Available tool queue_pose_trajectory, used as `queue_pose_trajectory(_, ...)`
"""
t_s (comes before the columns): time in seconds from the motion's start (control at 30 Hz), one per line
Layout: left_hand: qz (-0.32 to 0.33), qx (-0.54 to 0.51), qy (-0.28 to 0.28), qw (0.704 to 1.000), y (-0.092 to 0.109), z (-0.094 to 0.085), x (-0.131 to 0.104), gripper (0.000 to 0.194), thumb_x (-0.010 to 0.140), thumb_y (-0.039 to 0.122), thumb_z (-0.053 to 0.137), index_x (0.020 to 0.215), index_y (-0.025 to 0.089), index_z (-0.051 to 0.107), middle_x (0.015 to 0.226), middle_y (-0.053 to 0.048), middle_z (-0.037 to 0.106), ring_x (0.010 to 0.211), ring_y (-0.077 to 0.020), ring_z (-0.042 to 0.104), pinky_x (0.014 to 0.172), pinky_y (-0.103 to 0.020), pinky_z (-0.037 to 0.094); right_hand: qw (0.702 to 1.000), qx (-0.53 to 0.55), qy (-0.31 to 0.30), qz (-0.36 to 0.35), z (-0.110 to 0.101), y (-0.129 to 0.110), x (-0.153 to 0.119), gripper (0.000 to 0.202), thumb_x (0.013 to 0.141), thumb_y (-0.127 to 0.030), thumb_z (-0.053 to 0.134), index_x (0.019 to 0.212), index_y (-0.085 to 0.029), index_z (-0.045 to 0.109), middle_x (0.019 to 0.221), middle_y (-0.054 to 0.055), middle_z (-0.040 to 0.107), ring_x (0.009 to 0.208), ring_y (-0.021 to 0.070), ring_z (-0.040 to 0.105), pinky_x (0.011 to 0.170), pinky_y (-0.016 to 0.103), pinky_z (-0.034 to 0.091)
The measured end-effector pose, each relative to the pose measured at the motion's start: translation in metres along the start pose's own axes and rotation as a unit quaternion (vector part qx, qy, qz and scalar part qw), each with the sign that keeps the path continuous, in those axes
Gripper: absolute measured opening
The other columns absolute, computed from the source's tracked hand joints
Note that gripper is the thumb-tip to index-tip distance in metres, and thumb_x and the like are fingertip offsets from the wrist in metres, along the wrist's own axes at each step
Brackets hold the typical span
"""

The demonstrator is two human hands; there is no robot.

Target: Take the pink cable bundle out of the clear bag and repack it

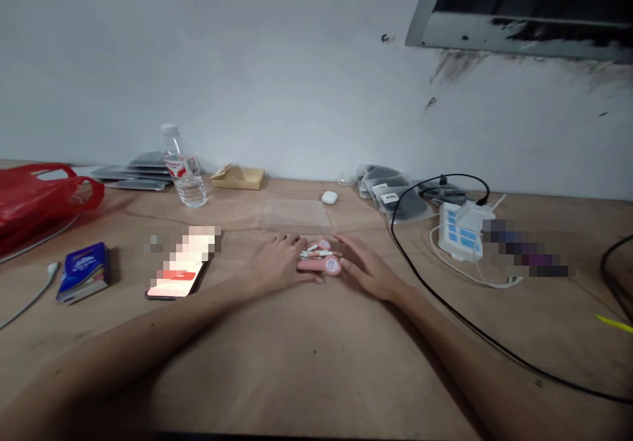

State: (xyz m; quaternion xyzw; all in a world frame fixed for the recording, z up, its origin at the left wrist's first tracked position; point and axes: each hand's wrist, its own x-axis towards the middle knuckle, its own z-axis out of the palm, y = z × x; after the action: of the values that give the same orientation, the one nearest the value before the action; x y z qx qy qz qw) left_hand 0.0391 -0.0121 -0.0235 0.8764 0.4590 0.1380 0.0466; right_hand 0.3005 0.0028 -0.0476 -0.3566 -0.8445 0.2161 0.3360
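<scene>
A small group of pink and white items lies on the brown table (pixel 306 375), between my two hands. Its nearest piece is a pink stick (pixel 312 265) with a round pale label at its right end; slim white pieces (pixel 319 253) lie just behind it. My left hand (pixel 281 264) rests at the left side of the group, fingers apart, covering part of it. On the right, my right hand (pixel 366 269) is spread, its thumb near the round label and its fingertips beside the group. Neither hand is closed round anything.
Behind lie a clear plastic sheet (pixel 295 214), a white case (pixel 329 198) and a cardboard box (pixel 238 178). Leftward are a phone (pixel 185 266), blue packet (pixel 84 271), bottle (pixel 185 174) and red bag (pixel 34 197). Rightward are grey packets (pixel 393 194), a power strip (pixel 459 233) and black cable (pixel 445 306).
</scene>
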Motion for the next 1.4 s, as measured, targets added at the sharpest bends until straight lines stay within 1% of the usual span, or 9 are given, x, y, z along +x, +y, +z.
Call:
queue_pose_trajectory(0.13,0.001,0.0,-0.009,1.0,0.003,0.0,-0.003,0.082,0.079,0.082,0.056,0.13,0.018,0.057,0.126,-0.016,0.061,0.111,-0.0363,0.057,0.096,-0.048,0.042,0.999,0.019,-0.028,-0.005,-0.001,-0.002,-0.002,0.059,0.097,-0.045,0.057,0.151,-0.031,0.039,0.15,0.011,0.051,0.136,0.0333,0.05,0.112,0.059,0.038)
queue_pose_trajectory(0.33,0.035,-0.032,-0.034,0.998,0.006,-0.008,-0.007,0.072,0.093,0.072,0.041,0.137,0.016,0.051,0.132,-0.017,0.058,0.118,-0.0357,0.054,0.1,-0.048,0.04,0.998,0.024,-0.058,-0.023,0.0,-0.006,-0.001,0.057,0.099,-0.042,0.055,0.152,-0.031,0.04,0.152,0.01,0.05,0.138,0.0315,0.048,0.114,0.058,0.037)
queue_pose_trajectory(0.57,0.109,-0.05,-0.085,0.989,-0.013,-0.022,-0.007,0.064,0.097,0.064,0.042,0.142,0.019,0.044,0.133,-0.015,0.056,0.122,-0.0324,0.053,0.101,-0.043,0.039,0.996,-0.018,-0.074,-0.042,0.003,0.002,-0.002,0.067,0.093,-0.044,0.064,0.154,-0.032,0.038,0.156,0.012,0.045,0.14,0.0348,0.045,0.112,0.061,0.037)
queue_pose_trajectory(0.7,0.082,-0.03,-0.063,0.994,-0.01,-0.018,-0.012,0.062,0.098,0.065,0.039,0.138,0.018,0.047,0.128,-0.015,0.058,0.118,-0.0317,0.054,0.1,-0.044,0.04,0.997,-0.01,-0.07,-0.037,0.003,0.0,-0.002,0.067,0.093,-0.044,0.064,0.153,-0.031,0.039,0.152,0.012,0.051,0.135,0.0348,0.051,0.109,0.061,0.04)
queue_pose_trajectory(0.83,0.03,0.008,0.007,0.999,0.004,-0.003,-0.015,0.064,0.097,0.067,0.036,0.134,0.017,0.05,0.132,-0.017,0.055,0.121,-0.0351,0.049,0.101,-0.049,0.039,0.997,-0.027,-0.064,-0.032,0.004,-0.002,-0.001,0.064,0.095,-0.045,0.059,0.154,-0.028,0.038,0.151,0.014,0.051,0.134,0.0359,0.051,0.109,0.062,0.04)
queue_pose_trajectory(0.97,0.037,0.011,0.045,0.998,0.006,0.006,-0.013,0.063,0.096,0.063,0.042,0.136,0.015,0.049,0.136,-0.019,0.052,0.127,-0.0377,0.044,0.106,-0.052,0.035,0.995,-0.056,-0.072,-0.048,0.006,0.004,0.004,0.065,0.098,-0.047,0.052,0.155,-0.022,0.036,0.15,0.019,0.051,0.134,0.0373,0.051,0.108,0.062,0.041)
queue_pose_trajectory(1.2,0.049,-0.012,0.036,0.998,-0.003,0.003,-0.008,0.059,0.098,0.057,0.043,0.141,0.018,0.045,0.141,-0.017,0.049,0.132,-0.0363,0.042,0.107,-0.051,0.035,0.986,-0.118,-0.063,-0.094,0.008,0.011,0.012,0.064,0.1,-0.045,0.047,0.157,-0.023,0.033,0.16,0.016,0.038,0.144,0.0347,0.039,0.114,0.06,0.035)
queue_pose_trajectory(1.3,0.049,-0.006,0.009,0.999,-0.005,-0.002,-0.009,0.063,0.097,0.06,0.044,0.143,0.017,0.044,0.145,-0.018,0.047,0.133,-0.0374,0.042,0.108,-0.052,0.034,0.984,-0.13,-0.071,-0.099,0.005,0.003,0.011,0.061,0.1,-0.043,0.048,0.157,-0.024,0.034,0.159,0.015,0.039,0.144,0.0336,0.04,0.114,0.059,0.036)
queue_pose_trajectory(1.4,0.031,-0.006,-0.022,0.999,-0.006,-0.005,-0.011,0.062,0.095,0.064,0.046,0.143,0.024,0.044,0.141,-0.014,0.051,0.127,-0.0347,0.048,0.105,-0.05,0.038,0.981,-0.131,-0.092,-0.111,0.0,-0.005,0.01,0.058,0.1,-0.04,0.049,0.155,-0.024,0.038,0.156,0.014,0.045,0.143,0.0324,0.043,0.115,0.058,0.037)
